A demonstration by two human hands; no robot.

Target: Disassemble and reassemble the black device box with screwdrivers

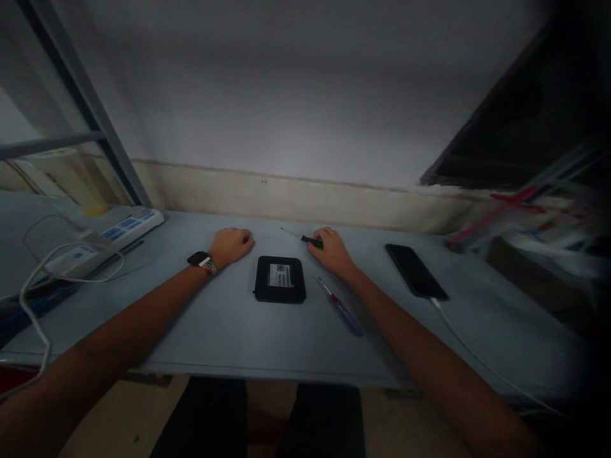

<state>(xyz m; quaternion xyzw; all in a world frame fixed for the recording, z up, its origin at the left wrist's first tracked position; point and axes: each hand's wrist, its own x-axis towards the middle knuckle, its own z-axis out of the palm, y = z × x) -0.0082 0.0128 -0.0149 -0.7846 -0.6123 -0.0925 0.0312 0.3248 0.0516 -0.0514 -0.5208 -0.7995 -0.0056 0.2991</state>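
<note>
My right hand (333, 252) rests on the table, its fingers closed around the black handle of a thin screwdriver (312, 242). The shaft points left, towards the wall. To the left, my left hand (230, 245) lies on the tabletop as a loose fist, with nothing visible in it; a watch is on that wrist. Between and slightly nearer than both hands sits a flat black square box (279, 294) with a white printed label (279, 275) facing up. A second screwdriver (341, 307), with a red and bluish clear handle, lies beside the box under my right wrist.
A dark phone (416, 271) with a white cable (470, 350) lies to the right. At the left are a white power strip (128, 230), loose white cables (29, 299) and a metal frame post (109, 137). The wall (286, 197) bounds the table's (214, 337) far edge.
</note>
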